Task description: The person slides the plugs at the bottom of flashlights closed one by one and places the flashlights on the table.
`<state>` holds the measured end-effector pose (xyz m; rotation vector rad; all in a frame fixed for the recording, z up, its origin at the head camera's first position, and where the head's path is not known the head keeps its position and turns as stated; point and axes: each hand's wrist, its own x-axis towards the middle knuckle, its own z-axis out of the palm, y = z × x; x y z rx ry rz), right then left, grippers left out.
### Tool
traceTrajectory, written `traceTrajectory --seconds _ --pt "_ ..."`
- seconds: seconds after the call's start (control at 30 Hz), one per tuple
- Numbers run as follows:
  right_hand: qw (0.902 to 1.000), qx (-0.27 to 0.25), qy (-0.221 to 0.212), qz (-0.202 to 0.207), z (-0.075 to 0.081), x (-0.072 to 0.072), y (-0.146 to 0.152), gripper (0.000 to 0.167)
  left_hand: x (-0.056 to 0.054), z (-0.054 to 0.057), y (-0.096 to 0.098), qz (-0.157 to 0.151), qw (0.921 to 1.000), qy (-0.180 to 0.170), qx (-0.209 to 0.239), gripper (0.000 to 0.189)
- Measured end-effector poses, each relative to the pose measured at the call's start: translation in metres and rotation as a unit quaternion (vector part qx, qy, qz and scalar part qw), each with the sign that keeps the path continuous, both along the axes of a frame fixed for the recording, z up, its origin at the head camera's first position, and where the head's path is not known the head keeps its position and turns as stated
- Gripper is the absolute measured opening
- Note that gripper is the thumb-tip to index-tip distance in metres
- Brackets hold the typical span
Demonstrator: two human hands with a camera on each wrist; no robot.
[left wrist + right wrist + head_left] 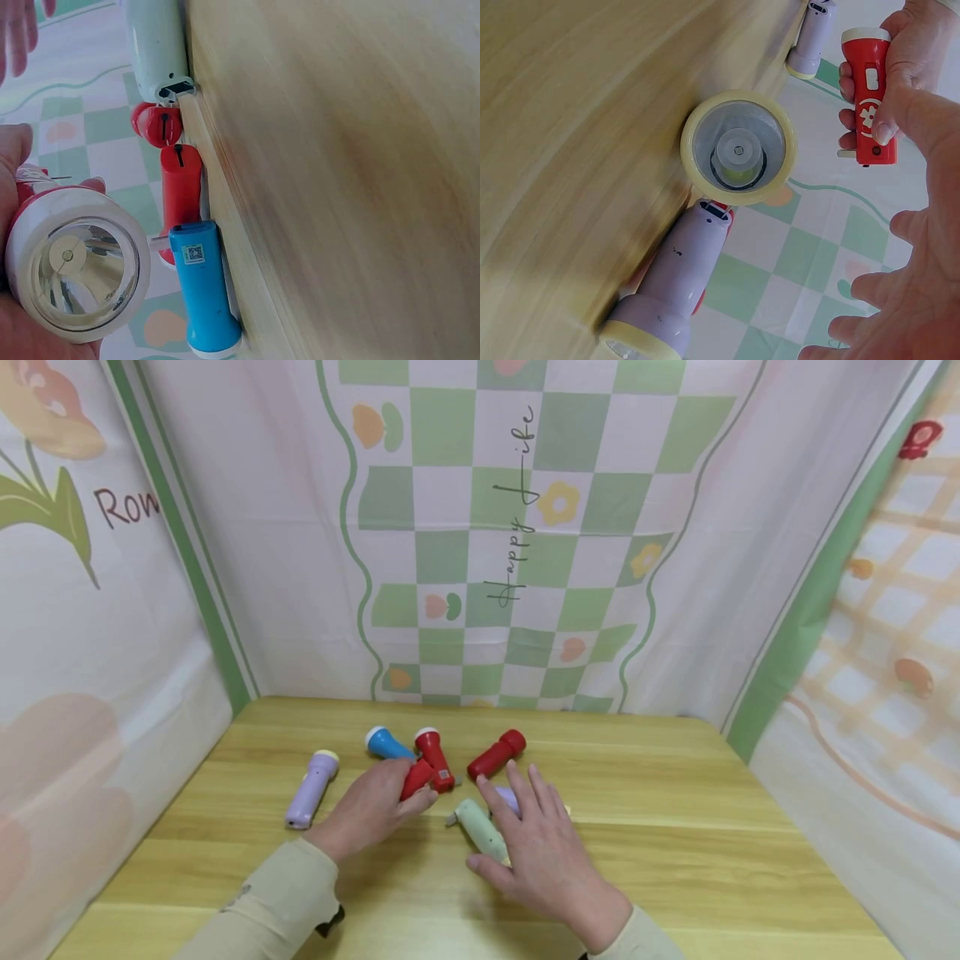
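My left hand (372, 806) grips a red flashlight (861, 97) with a white head rim and a flower pattern, held over the table. Its round lens (67, 259) faces the left wrist camera. My right hand (543, 852) has its fingers spread and holds nothing. Below it lie a pale green flashlight (480, 829) and a purple flashlight (679, 262), which the hand partly hides in the head view. Just beyond the left hand are a blue flashlight (201, 289) and another red flashlight (433, 756) with a white rim. An all-red flashlight (497, 754) lies past the right fingertips.
A second purple flashlight (312, 789) lies left of the left hand. The wood-grain table (712, 843) ends at a patterned curtain (285, 568) at the back, with printed cloth (150, 635) on both sides.
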<state>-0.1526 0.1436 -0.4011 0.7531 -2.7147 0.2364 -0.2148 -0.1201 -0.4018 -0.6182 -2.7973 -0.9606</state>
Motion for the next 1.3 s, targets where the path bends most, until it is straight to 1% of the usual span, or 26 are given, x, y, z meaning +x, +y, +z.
traceTrajectory --seconds 0.27,0.43,0.73,0.87,0.97,1.1,1.3 --pt "1.0 0.001 -0.005 -0.006 0.001 0.001 0.0 0.088 0.002 0.001 0.002 0.001 1.0 0.008 0.0 0.026" --pt "0.9999 -0.007 -0.006 -0.004 0.001 0.002 0.001 0.088 0.003 0.002 0.004 0.005 0.9999 0.006 0.011 0.023" --pt "0.9999 -0.013 0.0 -0.003 0.003 0.002 0.002 0.088 0.008 0.004 0.008 0.019 0.9988 -0.006 0.044 0.036" --pt "0.9999 -0.015 -0.002 -0.004 0.003 0.003 0.003 0.088 0.009 0.005 0.008 0.012 0.9985 -0.008 0.053 0.034" --pt "0.9999 -0.016 -0.002 -0.005 0.004 0.003 0.003 0.089 0.01 0.005 0.008 -0.001 0.9983 -0.005 0.058 0.03" --pt "0.9998 -0.017 -0.005 -0.008 0.003 0.003 0.003 0.089 0.012 0.005 0.009 -0.01 0.9977 0.0 0.067 0.025" --pt "0.9997 -0.02 -0.009 -0.01 0.004 0.003 0.004 0.09 0.014 0.005 0.011 -0.006 0.9973 0.014 0.072 0.024"
